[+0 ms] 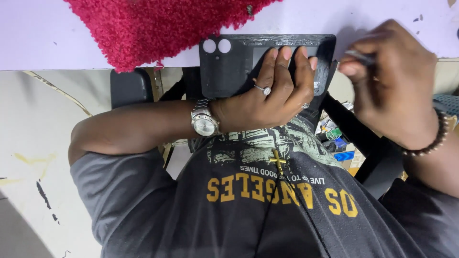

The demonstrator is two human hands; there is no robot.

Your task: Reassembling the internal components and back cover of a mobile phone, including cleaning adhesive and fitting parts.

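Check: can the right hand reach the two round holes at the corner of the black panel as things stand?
Probably yes. The right hand holds a thin tool beside the black panel; the round holes lie uncovered at its far corner. The left hand presses on the panel's middle, so the right would have to cross over it.

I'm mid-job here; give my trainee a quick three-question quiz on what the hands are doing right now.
1. True or false: the left hand rests flat on the black phone back panel.
2. Which does the right hand pinch? A) a thin metal tool B) a red cloth C) a watch
3. Fill in: the red fluffy mat lies on the table, to the ____ of the panel in the picture.

Key: 1 true; 2 A; 3 left. The watch is on the left wrist.
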